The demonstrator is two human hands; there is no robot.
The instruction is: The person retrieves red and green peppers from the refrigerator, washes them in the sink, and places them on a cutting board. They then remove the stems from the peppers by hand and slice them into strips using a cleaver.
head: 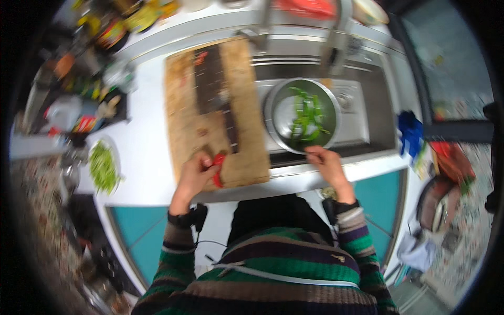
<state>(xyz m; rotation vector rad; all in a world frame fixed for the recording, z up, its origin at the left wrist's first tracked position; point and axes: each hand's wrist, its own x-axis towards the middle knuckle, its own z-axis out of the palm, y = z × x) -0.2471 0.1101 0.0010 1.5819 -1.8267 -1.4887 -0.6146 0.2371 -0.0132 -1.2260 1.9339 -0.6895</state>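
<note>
My left hand (197,173) is over the near left part of a wooden cutting board (248,157), with its fingertips at a red pepper piece (219,170); blur hides how firmly they hold it. A cleaver (208,78) with a dark blade lies on the board, its narrow handle (231,132) towards me and red bits on the blade. My right hand (325,163) is at the near rim of a round metal bowl (279,114), fingertips drawn together; whether they grip the rim is unclear. Green pepper strips (309,114) lie in the bowl, which stands in the sink.
The steel sink (378,102) has a faucet (334,51) reaching over it. On the left of the counter (145,157) stands a plate of shredded light green vegetable (103,167). Bottles and jars (112,35) crowd the back left. A blue cloth (410,132) is right of the sink.
</note>
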